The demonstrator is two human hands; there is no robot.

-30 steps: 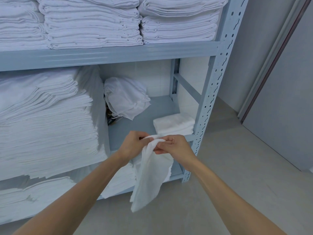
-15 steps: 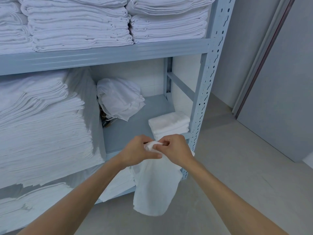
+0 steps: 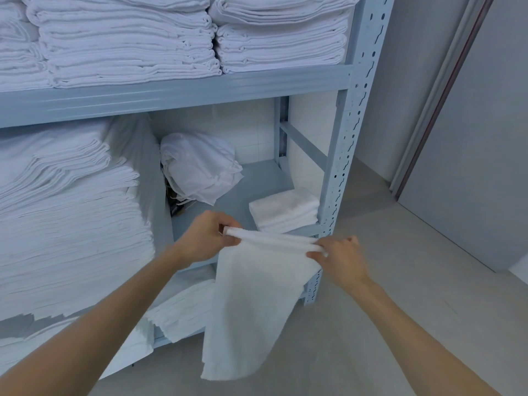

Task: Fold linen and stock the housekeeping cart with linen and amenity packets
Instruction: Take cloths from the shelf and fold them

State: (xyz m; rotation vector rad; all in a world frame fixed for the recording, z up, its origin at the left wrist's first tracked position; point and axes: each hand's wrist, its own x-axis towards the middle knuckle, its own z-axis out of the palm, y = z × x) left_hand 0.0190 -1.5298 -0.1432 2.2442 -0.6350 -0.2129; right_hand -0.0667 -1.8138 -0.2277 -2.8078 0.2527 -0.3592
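Towel [image 3: 254, 304], white, hangs in front of the shelf rack [image 3: 347, 155], its top edge stretched between both hands: left hand [image 3: 204, 238] pinches the 9 o'clock corner, right hand [image 3: 341, 258] pinches the 3 o'clock corner. Folded towels [image 3: 283, 212] sit on the shelf at 12 o'clock.

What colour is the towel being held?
Plain white towel, no pattern; head view.

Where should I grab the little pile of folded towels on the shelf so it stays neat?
Take the small folded stack from the open front of the shelf, one hand at each short end, fingers underneath; it lies flat and loose, so a top-only grip would probably lift one towel.
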